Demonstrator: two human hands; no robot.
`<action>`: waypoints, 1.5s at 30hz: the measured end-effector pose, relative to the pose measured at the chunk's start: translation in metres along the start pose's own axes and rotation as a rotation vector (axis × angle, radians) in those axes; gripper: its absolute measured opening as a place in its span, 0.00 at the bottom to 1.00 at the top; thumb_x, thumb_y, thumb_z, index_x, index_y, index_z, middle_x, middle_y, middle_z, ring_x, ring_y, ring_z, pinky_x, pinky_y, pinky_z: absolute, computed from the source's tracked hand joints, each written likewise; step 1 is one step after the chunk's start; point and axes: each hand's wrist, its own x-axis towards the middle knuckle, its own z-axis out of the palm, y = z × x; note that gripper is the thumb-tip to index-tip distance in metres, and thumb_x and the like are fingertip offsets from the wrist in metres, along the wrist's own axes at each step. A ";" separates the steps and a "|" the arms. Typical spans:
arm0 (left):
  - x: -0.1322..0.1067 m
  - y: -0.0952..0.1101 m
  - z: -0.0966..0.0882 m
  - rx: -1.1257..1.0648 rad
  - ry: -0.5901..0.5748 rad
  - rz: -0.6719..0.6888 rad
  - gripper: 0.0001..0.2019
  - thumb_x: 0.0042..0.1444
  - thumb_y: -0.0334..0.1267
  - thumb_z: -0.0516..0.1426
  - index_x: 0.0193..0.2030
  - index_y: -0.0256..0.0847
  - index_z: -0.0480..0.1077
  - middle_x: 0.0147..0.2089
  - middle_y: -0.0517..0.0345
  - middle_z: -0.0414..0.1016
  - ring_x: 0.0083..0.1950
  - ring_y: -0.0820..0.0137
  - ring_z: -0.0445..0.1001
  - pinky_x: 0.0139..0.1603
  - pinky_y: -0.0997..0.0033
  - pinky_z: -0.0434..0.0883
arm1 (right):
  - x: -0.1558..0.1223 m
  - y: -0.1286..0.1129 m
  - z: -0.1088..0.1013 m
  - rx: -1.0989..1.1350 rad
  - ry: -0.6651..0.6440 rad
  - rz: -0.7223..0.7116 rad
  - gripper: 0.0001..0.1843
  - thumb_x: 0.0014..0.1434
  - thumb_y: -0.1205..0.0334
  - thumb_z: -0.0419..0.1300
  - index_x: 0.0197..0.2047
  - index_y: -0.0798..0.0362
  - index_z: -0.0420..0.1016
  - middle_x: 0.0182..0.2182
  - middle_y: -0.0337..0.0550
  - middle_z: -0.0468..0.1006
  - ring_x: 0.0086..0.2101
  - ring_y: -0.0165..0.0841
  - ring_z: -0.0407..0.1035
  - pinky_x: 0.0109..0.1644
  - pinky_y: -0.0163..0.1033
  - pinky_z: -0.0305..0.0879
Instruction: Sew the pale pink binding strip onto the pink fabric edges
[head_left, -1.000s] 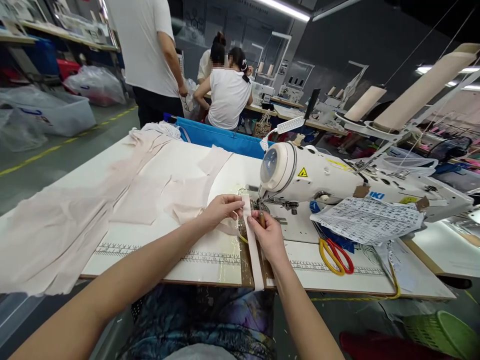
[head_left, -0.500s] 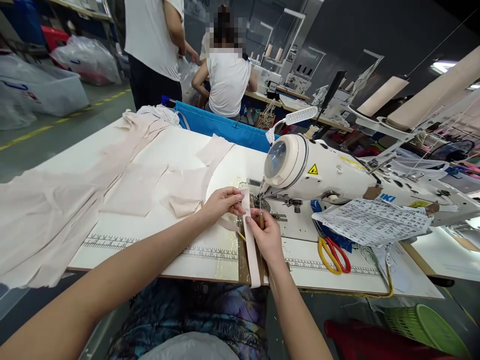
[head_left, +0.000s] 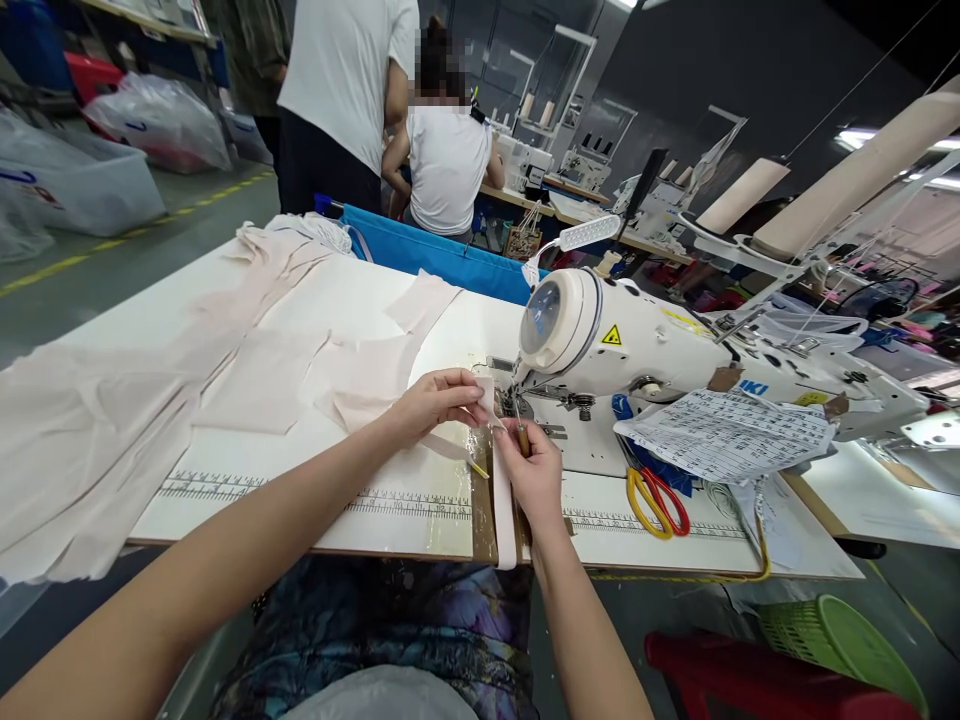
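Observation:
A pale pink strip of fabric or elastic (head_left: 504,515) runs from my hands down over the table's front edge. My left hand (head_left: 448,402) pinches its upper end between thumb and fingers, just left of the sewing machine's needle area. My right hand (head_left: 534,468) grips the strip a little lower, with a slim wooden-handled tool like an awl (head_left: 523,440) held in the same fingers, its metal point upward. Close to both hands stands the white sewing machine (head_left: 592,325). Its needle and presser foot are partly hidden.
Pale pink fabric pieces (head_left: 255,375) lie across the left of the white table (head_left: 405,540). Red- and yellow-handled scissors (head_left: 660,503) and a printed sheet (head_left: 727,425) are at right. A blue cloth bin (head_left: 435,255) hangs behind. Co-workers (head_left: 450,165) are beyond it.
The strip's upper part now bends between my hands, where it was straight and flat. My hands have stayed near the same place. A standing co-worker has shifted right.

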 end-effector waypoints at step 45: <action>0.004 0.008 -0.011 -0.193 0.083 0.213 0.03 0.61 0.29 0.56 0.36 0.34 0.71 0.46 0.49 0.82 0.46 0.67 0.82 0.47 0.71 0.77 | -0.006 -0.006 -0.014 0.164 -0.299 0.093 0.19 0.59 0.44 0.61 0.35 0.53 0.79 0.19 0.34 0.68 0.19 0.26 0.55 0.23 0.34 0.54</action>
